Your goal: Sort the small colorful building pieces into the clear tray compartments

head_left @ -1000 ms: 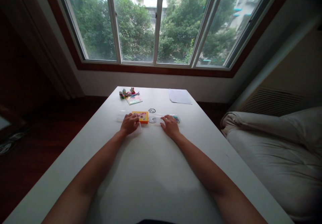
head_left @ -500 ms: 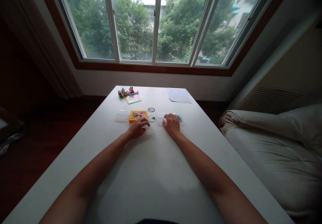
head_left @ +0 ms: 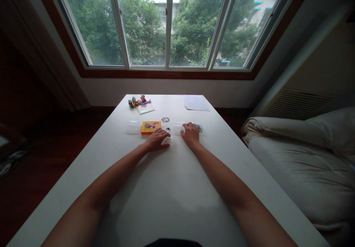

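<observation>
My left hand (head_left: 157,140) reaches over the table just in front of a yellow box (head_left: 151,126) with a printed picture. Its thumb and fingers are apart, and I see nothing held in it. A small round piece with a dark pattern (head_left: 168,129) lies by its fingertips, partly covered. Behind that is another round patterned piece (head_left: 165,119). My right hand (head_left: 190,135) rests with spread fingers on a clear plastic case (head_left: 179,127); small coloured things (head_left: 199,127) show at its right end. Left of the yellow box lies another clear plastic case (head_left: 133,127).
The white table (head_left: 163,188) narrows toward the window. At its far left stand small toy figures (head_left: 135,101) beside a pastel card (head_left: 145,108). White paper sheets (head_left: 195,103) lie at the far right. A pale sofa (head_left: 299,158) is right of the table.
My left hand has moved right and its fingers have spread, now partly covering the nearer round piece. The right hand stays on the clear case. The view has shifted slightly.
</observation>
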A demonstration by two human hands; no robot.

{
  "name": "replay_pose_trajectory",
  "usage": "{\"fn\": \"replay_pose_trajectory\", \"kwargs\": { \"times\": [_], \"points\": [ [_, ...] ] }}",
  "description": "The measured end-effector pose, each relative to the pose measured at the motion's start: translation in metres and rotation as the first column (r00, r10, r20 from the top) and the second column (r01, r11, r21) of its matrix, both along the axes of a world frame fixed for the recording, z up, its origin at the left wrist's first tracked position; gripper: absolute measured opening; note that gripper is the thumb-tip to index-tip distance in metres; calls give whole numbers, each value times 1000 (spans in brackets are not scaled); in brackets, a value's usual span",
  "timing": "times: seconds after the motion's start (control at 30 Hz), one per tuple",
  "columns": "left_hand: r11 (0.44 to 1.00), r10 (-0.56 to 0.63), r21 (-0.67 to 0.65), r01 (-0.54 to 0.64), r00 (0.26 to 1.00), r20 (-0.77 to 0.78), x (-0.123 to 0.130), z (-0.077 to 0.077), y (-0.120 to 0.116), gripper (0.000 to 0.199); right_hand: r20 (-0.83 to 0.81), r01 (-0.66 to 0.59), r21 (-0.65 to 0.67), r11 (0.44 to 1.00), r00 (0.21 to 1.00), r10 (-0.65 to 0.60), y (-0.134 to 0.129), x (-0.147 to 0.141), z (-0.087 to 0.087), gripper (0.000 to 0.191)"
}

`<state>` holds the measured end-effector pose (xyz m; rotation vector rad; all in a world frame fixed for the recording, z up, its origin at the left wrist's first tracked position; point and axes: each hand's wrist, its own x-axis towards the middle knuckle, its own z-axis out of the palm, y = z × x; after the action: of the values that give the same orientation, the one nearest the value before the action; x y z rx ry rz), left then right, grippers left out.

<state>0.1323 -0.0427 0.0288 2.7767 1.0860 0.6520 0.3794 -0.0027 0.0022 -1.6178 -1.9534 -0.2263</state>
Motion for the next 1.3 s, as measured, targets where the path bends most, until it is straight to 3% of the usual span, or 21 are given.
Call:
{"fn": "replay_pose_trajectory", "kwargs": {
  "times": [0.23,0.47,0.63,0.93,1.17,1.3],
  "points": [
    [959,276,37,-283,953,121,18,6,27,35,-6,-34,-8,999,999,34,4,7,-2,33],
    [966,254,6,-257,958,130,19,-10,24,33,12,-39,-17,999,999,39,8,8,1,25],
    [917,386,30,-397,904,185,5,-12,23,27,24,-145,-49,988,989,146,9,5,1,25],
    [982,189,11,-191,979,78,4,-15,14,55,-18,-215,-32,976,976,215,20,8,-6,18],
    [960,279,10,-280,958,70,7,-19,33,55,-30,-239,-53,970,971,237,26,34,-8,28],
    [954,300,8,-301,952,56,5,-15,49,53,-40,-232,-36,972,972,231,24,35,-6,30]
  ]
}}
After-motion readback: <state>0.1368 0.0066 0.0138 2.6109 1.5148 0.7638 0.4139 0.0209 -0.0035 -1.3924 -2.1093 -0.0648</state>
